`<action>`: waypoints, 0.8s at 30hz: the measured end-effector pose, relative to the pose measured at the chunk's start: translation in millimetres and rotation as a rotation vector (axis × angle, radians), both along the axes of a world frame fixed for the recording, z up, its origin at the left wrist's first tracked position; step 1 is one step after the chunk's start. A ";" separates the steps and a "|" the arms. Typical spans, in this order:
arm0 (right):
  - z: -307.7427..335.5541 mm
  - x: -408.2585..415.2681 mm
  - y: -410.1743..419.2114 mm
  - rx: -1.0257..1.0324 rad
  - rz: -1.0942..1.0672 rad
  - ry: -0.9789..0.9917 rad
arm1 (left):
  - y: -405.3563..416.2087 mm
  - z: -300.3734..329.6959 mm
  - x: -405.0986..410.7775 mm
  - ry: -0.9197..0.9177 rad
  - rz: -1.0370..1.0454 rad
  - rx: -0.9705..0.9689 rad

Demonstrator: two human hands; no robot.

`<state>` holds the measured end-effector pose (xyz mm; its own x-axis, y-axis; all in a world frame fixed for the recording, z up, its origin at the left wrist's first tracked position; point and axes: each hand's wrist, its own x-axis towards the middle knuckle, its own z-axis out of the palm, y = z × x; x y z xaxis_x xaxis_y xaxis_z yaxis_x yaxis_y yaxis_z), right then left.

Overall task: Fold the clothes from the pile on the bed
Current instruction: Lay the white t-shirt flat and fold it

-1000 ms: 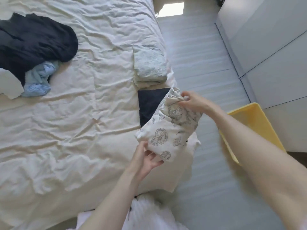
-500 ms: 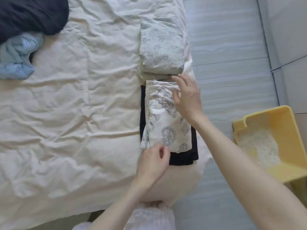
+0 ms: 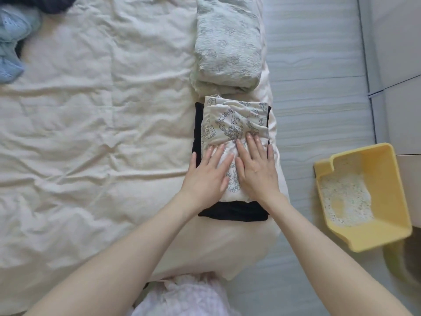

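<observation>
A folded cream garment with dark line drawings point(image 3: 232, 122) lies on top of a folded black garment point(image 3: 232, 212) near the bed's right edge. My left hand point(image 3: 207, 176) and my right hand point(image 3: 256, 169) lie flat side by side on the cream garment, fingers straight, pressing its near half. Just beyond it sits a folded pale green patterned stack point(image 3: 227, 42). The unfolded pile, a light blue knit point(image 3: 11, 49) and a dark garment point(image 3: 52, 3), shows at the top left corner, mostly cut off.
The bed point(image 3: 102, 133) is covered in a wrinkled cream sheet. On the grey floor at the right stands a yellow tray with pale litter point(image 3: 362, 199). White cabinet fronts point(image 3: 396, 65) run along the right edge.
The cream garment went from held in the air to lying on the black garment. Both hands let go of its ends and now press flat on it. The view tilted further down.
</observation>
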<state>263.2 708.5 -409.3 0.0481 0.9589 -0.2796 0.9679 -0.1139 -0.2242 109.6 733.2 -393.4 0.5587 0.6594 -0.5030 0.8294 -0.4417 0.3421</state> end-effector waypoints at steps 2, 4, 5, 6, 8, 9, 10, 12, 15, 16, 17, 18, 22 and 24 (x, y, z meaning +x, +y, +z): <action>16.8 -5.3 -1.1 -0.013 -0.021 -0.025 | 10.4 16.8 -7.2 -0.016 -0.027 0.025; 42.1 -16.4 -4.8 0.011 -0.024 -0.012 | 15.0 40.2 -23.7 -0.065 0.001 0.069; 56.6 -24.8 -7.4 0.039 -0.019 0.003 | 13.0 53.2 -36.1 -0.097 0.038 0.092; 71.4 -35.5 -10.1 0.071 -0.014 0.018 | 7.9 65.6 -51.6 -0.128 0.078 0.116; 98.6 -63.3 -14.6 0.116 0.004 0.042 | -9.1 86.9 -90.4 -0.161 0.155 0.160; 110.3 -80.2 -16.7 0.130 0.021 0.052 | -19.7 95.3 -113.3 -0.163 0.198 0.173; 120.5 -98.6 -19.5 0.145 0.042 0.062 | -30.8 102.1 -137.4 -0.165 0.254 0.177; 136.6 -140.3 -26.4 0.170 0.086 0.086 | -53.5 113.5 -189.4 -0.177 0.388 0.177; 147.7 -207.5 -42.1 0.166 0.131 0.086 | -83.8 123.6 -270.4 -0.182 0.548 0.177; 148.5 -230.6 -47.9 0.152 0.147 0.079 | -92.3 125.3 -297.8 -0.167 0.580 0.176; 148.4 -254.0 -54.0 0.133 0.174 0.068 | -101.2 127.2 -325.2 -0.144 0.601 0.182; 148.0 -276.6 -60.2 0.113 0.208 0.058 | -110.1 129.3 -351.2 -0.119 0.616 0.195; 151.7 -354.6 -67.0 0.073 0.270 0.085 | -134.5 140.3 -440.8 -0.087 0.719 0.218; 155.9 -382.5 -60.3 0.082 0.287 0.085 | -137.7 142.1 -471.8 -0.060 0.757 0.209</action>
